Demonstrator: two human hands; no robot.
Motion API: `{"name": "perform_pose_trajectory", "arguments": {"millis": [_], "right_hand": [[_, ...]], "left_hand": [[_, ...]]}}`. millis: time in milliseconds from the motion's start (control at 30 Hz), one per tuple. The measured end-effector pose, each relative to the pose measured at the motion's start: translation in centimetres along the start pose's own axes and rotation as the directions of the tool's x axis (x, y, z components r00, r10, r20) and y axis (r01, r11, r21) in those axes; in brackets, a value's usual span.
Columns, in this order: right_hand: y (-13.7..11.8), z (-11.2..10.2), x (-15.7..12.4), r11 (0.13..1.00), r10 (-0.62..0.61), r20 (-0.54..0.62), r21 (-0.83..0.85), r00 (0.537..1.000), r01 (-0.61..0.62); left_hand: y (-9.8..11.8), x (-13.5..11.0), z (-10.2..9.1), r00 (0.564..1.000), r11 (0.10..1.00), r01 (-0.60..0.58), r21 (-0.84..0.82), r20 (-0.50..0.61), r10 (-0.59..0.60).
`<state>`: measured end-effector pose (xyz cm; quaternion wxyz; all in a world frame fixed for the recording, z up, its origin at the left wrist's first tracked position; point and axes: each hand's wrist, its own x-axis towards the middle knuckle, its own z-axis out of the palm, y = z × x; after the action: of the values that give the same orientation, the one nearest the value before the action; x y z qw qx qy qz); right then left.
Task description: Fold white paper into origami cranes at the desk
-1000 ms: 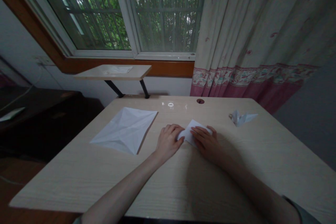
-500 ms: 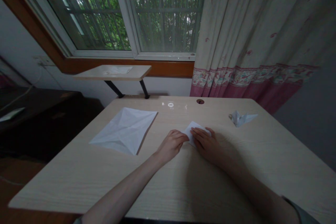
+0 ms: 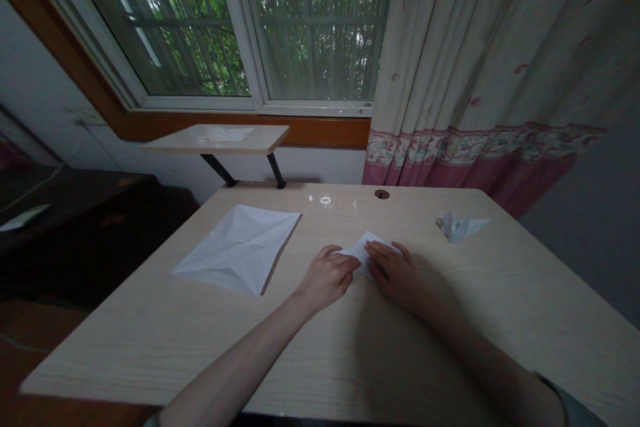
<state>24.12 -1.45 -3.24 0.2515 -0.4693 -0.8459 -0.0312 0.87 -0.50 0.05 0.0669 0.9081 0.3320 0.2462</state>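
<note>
A small white piece of folded paper (image 3: 366, 240) lies on the table in front of me, partly covered by my fingers. My left hand (image 3: 330, 275) is closed on its left side, with a thin white flap showing above the fingers. From the right, my right hand (image 3: 393, 270) rests on the paper with fingers stretched out and pressing it down. To the left lies a larger creased white sheet (image 3: 245, 247), spread out. A folded paper crane (image 3: 457, 227) sits at the right, apart from both hands.
The pale wooden table (image 3: 210, 340) has a round cable hole (image 3: 382, 194) near its back edge. A raised shelf (image 3: 270, 137) at the back left carries white paper (image 3: 233, 134). Behind stand a window (image 3: 320, 33) and a patterned curtain (image 3: 480, 67).
My left hand has shifted slightly, and more of the thin white flap shows above its fingers. The right hand stays nearly still on the paper.
</note>
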Motion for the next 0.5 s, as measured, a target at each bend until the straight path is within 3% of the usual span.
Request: {"name": "perform_pose_trajectory", "arguments": {"millis": [500], "right_hand": [[0.28, -0.74, 0.30, 1.000, 0.012, -0.008, 0.014, 1.000, -0.012]], "left_hand": [[0.13, 0.26, -0.15, 0.998, 0.996, 0.066, 0.055, -0.012, -0.065]]}}
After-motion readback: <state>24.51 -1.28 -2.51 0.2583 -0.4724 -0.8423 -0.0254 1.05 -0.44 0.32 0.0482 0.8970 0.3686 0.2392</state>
